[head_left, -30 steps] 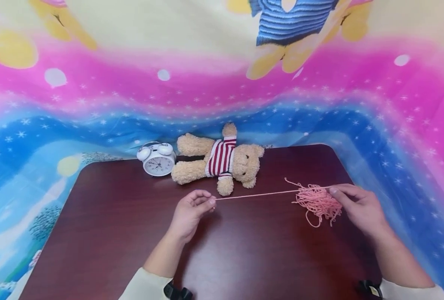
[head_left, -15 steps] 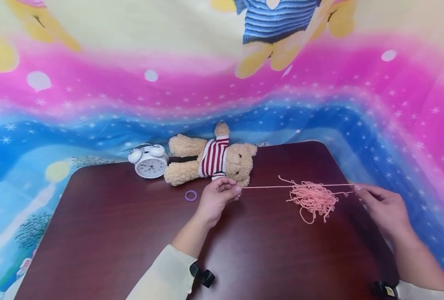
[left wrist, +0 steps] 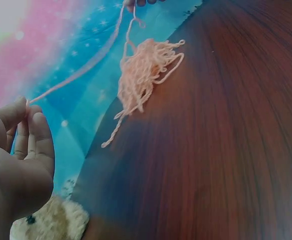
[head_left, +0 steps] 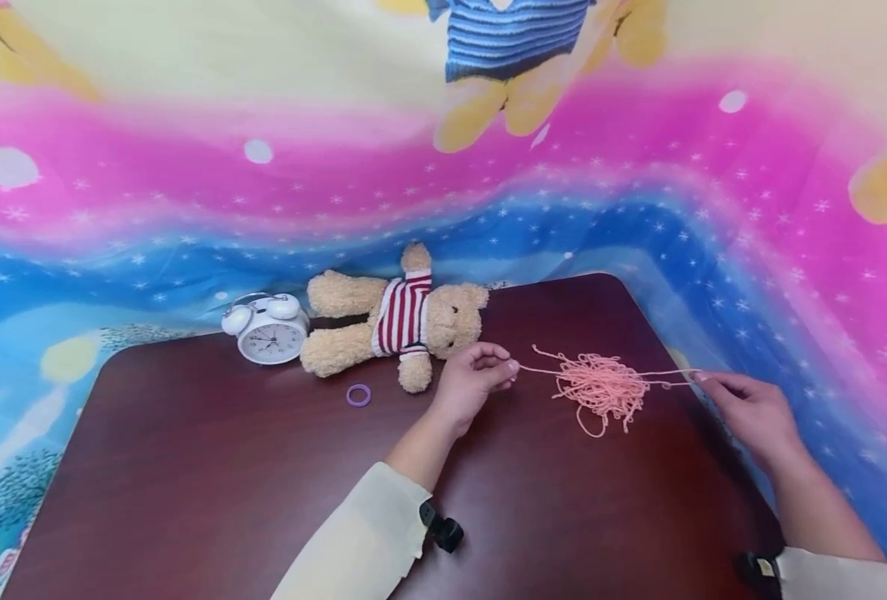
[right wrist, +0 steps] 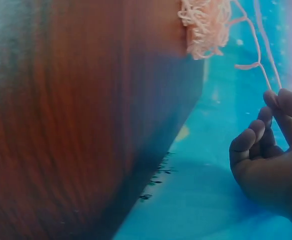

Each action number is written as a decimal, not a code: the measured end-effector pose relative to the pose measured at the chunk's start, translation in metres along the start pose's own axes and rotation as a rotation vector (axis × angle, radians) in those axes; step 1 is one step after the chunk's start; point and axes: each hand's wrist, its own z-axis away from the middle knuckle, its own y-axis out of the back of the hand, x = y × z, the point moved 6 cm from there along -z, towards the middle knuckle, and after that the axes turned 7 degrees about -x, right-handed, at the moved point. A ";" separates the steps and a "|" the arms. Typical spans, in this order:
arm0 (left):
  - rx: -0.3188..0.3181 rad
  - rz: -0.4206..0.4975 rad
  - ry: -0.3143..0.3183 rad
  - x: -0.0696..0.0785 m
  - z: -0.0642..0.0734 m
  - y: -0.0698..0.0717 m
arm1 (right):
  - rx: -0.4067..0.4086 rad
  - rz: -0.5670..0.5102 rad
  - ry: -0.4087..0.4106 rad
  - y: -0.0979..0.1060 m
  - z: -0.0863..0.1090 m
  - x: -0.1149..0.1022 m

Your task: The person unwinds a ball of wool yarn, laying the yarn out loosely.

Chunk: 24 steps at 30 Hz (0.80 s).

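A loose tangle of pink yarn [head_left: 603,387] lies on the right part of the dark wooden table. In the head view my left hand [head_left: 473,382] is left of the heap, pinching a strand between thumb and forefinger. Past the heap's other side, my right hand [head_left: 747,408] pinches the yarn between thumb and fingertip. Two strands run from the right fingers toward the heap, as the right wrist view also shows. From the left hand [left wrist: 28,140], the strand stretches across above the heap with a slight sag in the left wrist view.
A teddy bear [head_left: 402,321] in a red-striped shirt lies at the table's back, close behind my left hand. Beside its feet stands a white alarm clock [head_left: 271,340]. A purple ring [head_left: 358,395] lies in front of the bear. A printed cloth [head_left: 301,183] hangs behind the table [head_left: 248,492].
My left hand has moved right toward the yarn heap, uncovering the purple ring. My right hand has drawn outward to the right, with two strands now trailing from it. The view has turned rightward.
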 end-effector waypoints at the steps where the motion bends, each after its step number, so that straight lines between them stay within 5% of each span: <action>1: 0.005 -0.006 0.004 -0.002 -0.002 -0.002 | -0.004 0.007 0.008 -0.004 -0.003 0.000; 13: 0.040 -0.131 0.041 -0.039 -0.026 -0.036 | -0.059 0.105 0.097 -0.035 -0.013 0.001; 24: 0.042 -0.251 0.074 -0.057 -0.028 -0.064 | -0.146 0.316 0.193 -0.059 -0.019 -0.013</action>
